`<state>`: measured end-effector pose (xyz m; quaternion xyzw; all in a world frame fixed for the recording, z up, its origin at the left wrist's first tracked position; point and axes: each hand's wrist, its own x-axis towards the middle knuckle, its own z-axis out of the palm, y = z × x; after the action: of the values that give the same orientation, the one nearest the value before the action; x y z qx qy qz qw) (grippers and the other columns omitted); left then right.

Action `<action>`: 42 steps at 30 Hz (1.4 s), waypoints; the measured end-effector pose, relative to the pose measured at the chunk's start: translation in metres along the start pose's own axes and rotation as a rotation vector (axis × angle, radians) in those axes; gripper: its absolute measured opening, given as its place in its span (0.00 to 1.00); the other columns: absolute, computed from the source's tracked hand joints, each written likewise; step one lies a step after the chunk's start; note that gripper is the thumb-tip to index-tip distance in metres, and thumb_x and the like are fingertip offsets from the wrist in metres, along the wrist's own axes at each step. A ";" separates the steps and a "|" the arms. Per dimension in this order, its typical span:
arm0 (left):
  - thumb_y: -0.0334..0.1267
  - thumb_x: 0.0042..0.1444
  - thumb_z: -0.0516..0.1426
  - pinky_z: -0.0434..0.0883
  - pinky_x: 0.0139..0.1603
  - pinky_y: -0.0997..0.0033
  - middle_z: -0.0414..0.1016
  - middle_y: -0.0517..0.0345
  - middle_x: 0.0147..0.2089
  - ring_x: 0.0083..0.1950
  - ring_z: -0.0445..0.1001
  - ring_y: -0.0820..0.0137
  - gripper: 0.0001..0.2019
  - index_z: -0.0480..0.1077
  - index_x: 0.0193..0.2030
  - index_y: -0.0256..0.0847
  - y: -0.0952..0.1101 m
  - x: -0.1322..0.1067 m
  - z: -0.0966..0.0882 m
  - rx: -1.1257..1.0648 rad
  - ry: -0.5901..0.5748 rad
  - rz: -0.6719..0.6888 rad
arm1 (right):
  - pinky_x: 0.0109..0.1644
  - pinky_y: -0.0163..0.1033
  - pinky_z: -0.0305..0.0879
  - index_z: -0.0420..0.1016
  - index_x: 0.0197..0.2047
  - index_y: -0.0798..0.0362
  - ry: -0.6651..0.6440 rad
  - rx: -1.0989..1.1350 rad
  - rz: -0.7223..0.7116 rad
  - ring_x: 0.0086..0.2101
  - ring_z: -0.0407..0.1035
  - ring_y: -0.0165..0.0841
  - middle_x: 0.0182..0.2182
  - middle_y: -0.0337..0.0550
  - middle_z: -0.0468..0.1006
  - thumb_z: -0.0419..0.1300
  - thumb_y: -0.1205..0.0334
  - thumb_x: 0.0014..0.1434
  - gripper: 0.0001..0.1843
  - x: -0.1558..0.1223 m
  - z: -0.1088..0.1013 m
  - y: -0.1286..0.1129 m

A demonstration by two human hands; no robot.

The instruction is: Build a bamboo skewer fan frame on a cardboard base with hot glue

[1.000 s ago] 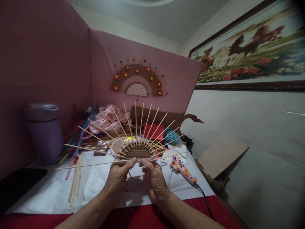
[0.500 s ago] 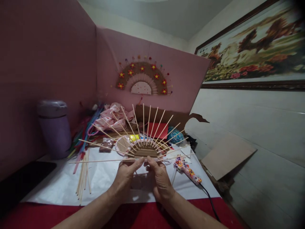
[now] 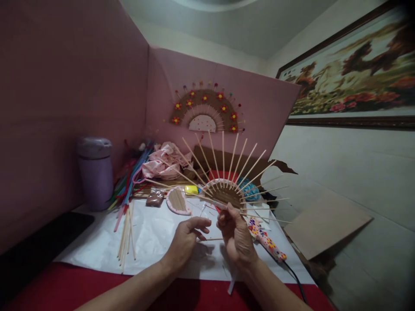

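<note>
My right hand [image 3: 238, 235] pinches the straight lower edge of a half-round cardboard piece [image 3: 223, 193] with a pink-and-white fabric rim. Several thin wooden sticks fan out from its curved edge, and the whole thing is tilted, its left end higher than its right. My left hand [image 3: 189, 237] is off the piece, to its lower left, with fingers curved and apart and nothing in them. Beyond it lies a second half-round cardboard piece [image 3: 177, 201] with a fabric rim. Loose wooden sticks [image 3: 126, 237] lie on the white sheet at the left.
A flower-patterned glue gun [image 3: 266, 242] with a black cord lies at the right. Purple tumbler [image 3: 95, 177], crumpled pink fabric [image 3: 167, 160], blue yarn [image 3: 250, 190] and a brown packet [image 3: 155, 197] stand or lie behind. A finished-looking fan decoration [image 3: 204, 106] hangs on the pink board.
My left hand has let go of the cardboard piece and moved down and left. The piece, now only in my right hand, has tilted. The view has shifted slightly left.
</note>
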<state>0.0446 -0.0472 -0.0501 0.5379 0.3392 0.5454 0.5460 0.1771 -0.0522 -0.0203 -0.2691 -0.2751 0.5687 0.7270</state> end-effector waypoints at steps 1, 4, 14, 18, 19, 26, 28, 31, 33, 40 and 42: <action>0.25 0.37 0.48 0.71 0.33 0.68 0.76 0.53 0.31 0.30 0.73 0.69 0.19 0.76 0.35 0.34 0.000 0.000 0.000 0.015 -0.001 0.003 | 0.25 0.28 0.59 0.69 0.25 0.55 0.001 0.008 -0.008 0.22 0.62 0.23 0.20 0.34 0.70 0.66 0.62 0.49 0.10 0.001 0.000 -0.002; 0.25 0.37 0.48 0.70 0.32 0.68 0.75 0.55 0.29 0.27 0.71 0.72 0.20 0.75 0.36 0.34 0.001 0.001 0.000 0.062 0.012 -0.023 | 0.24 0.28 0.60 0.69 0.27 0.55 -0.001 0.043 0.007 0.22 0.62 0.22 0.21 0.33 0.71 0.66 0.62 0.49 0.09 0.002 0.000 -0.005; 0.35 0.47 0.53 0.65 0.22 0.75 0.75 0.55 0.30 0.26 0.68 0.72 0.17 0.66 0.46 0.34 0.009 0.004 -0.001 0.068 0.136 -0.046 | 0.23 0.29 0.57 0.69 0.24 0.56 -0.150 0.067 0.076 0.20 0.61 0.23 0.19 0.34 0.71 0.64 0.64 0.49 0.07 -0.004 0.003 -0.010; 0.37 0.49 0.53 0.63 0.21 0.75 0.73 0.58 0.24 0.22 0.66 0.74 0.12 0.71 0.37 0.35 0.007 0.007 -0.004 0.245 0.161 -0.021 | 0.25 0.29 0.57 0.69 0.24 0.55 -0.192 0.066 0.122 0.21 0.61 0.23 0.19 0.34 0.70 0.64 0.64 0.49 0.07 -0.007 0.004 -0.010; 0.38 0.48 0.53 0.63 0.21 0.75 0.72 0.58 0.22 0.21 0.66 0.73 0.10 0.72 0.32 0.35 0.005 0.009 -0.006 0.303 0.159 -0.018 | 0.25 0.30 0.57 0.69 0.24 0.55 -0.203 0.059 0.126 0.21 0.60 0.23 0.19 0.34 0.70 0.64 0.63 0.49 0.08 -0.008 0.004 -0.010; 0.39 0.46 0.54 0.63 0.24 0.74 0.73 0.59 0.24 0.24 0.69 0.71 0.08 0.71 0.25 0.38 0.003 0.023 -0.025 0.443 0.247 0.047 | 0.21 0.33 0.49 0.61 0.14 0.55 -0.242 -0.067 -0.005 0.15 0.50 0.22 0.11 0.32 0.58 0.60 0.58 0.54 0.21 0.001 0.003 -0.029; 0.39 0.47 0.54 0.63 0.25 0.73 0.73 0.58 0.23 0.24 0.69 0.71 0.08 0.70 0.24 0.38 0.006 0.027 -0.032 0.468 0.277 0.056 | 0.20 0.32 0.47 0.58 0.13 0.55 -0.224 -0.076 -0.067 0.15 0.48 0.21 0.10 0.31 0.56 0.61 0.57 0.53 0.22 0.009 0.000 -0.041; 0.40 0.48 0.54 0.63 0.27 0.71 0.73 0.57 0.23 0.26 0.70 0.69 0.10 0.71 0.23 0.38 0.011 0.031 -0.038 0.513 0.265 0.081 | 0.19 0.31 0.45 0.56 0.15 0.54 -0.162 -0.056 -0.150 0.14 0.47 0.20 0.11 0.29 0.56 0.62 0.58 0.51 0.22 0.023 -0.008 -0.058; 0.39 0.48 0.55 0.64 0.29 0.71 0.74 0.55 0.24 0.28 0.71 0.67 0.09 0.74 0.24 0.38 0.011 0.031 -0.038 0.531 0.204 0.110 | 0.18 0.31 0.43 0.56 0.15 0.54 -0.130 -0.041 -0.171 0.14 0.46 0.20 0.10 0.29 0.56 0.63 0.58 0.49 0.21 0.030 -0.014 -0.065; 0.28 0.36 0.59 0.65 0.28 0.73 0.73 0.59 0.27 0.25 0.67 0.73 0.16 0.77 0.35 0.40 0.008 0.017 -0.024 0.545 -0.061 0.230 | 0.16 0.29 0.41 0.60 0.19 0.54 -0.140 0.028 -0.121 0.14 0.48 0.20 0.11 0.29 0.60 0.64 0.60 0.47 0.16 0.037 -0.021 -0.057; 0.29 0.39 0.58 0.65 0.24 0.75 0.74 0.57 0.33 0.23 0.68 0.76 0.16 0.76 0.38 0.40 0.008 0.012 -0.020 0.499 -0.176 0.221 | 0.16 0.28 0.41 0.60 0.19 0.54 -0.160 0.033 -0.077 0.14 0.48 0.20 0.12 0.29 0.61 0.65 0.58 0.47 0.17 0.035 -0.019 -0.051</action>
<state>0.0256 -0.0324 -0.0437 0.7347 0.3536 0.4526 0.3611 0.2322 -0.0305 0.0052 -0.2000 -0.3329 0.5645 0.7283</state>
